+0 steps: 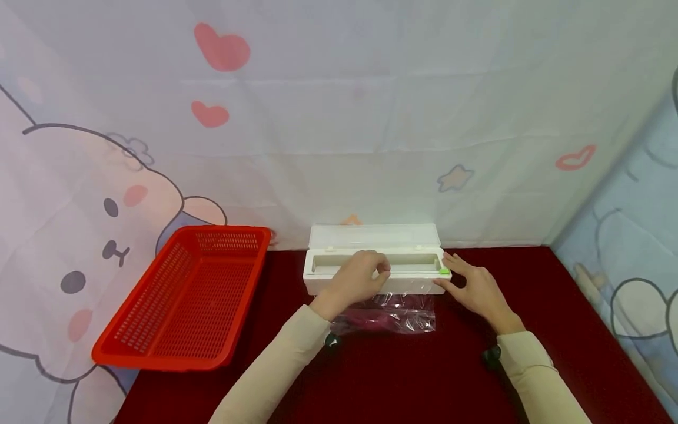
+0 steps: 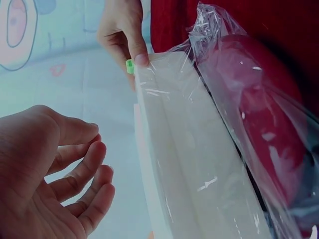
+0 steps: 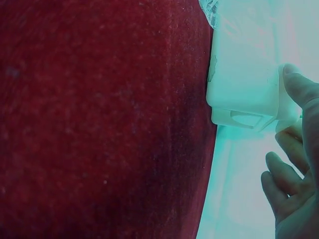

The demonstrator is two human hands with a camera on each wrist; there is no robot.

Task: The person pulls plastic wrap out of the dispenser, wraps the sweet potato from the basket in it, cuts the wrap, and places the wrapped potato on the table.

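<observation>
A long white cling film dispenser (image 1: 408,287) stands on the dark red table, its lid (image 1: 373,236) raised at the back. A small green slide cutter (image 1: 444,271) sits at the right end of its front rim. Clear cling film (image 1: 418,321) hangs from the front onto the table. My left hand (image 1: 356,277) hovers over the dispenser's middle, its fingers loosely bent; nothing shows between them in the left wrist view. My right hand (image 1: 479,290) holds the dispenser's right end near the cutter, the thumb (image 3: 299,87) on the front edge.
A red perforated plastic basket (image 1: 233,341) rests at the left of the table (image 1: 402,383). Behind the dispenser hangs a pale cloth backdrop (image 1: 339,147) with printed hearts and cartoon figures. It also covers the right side.
</observation>
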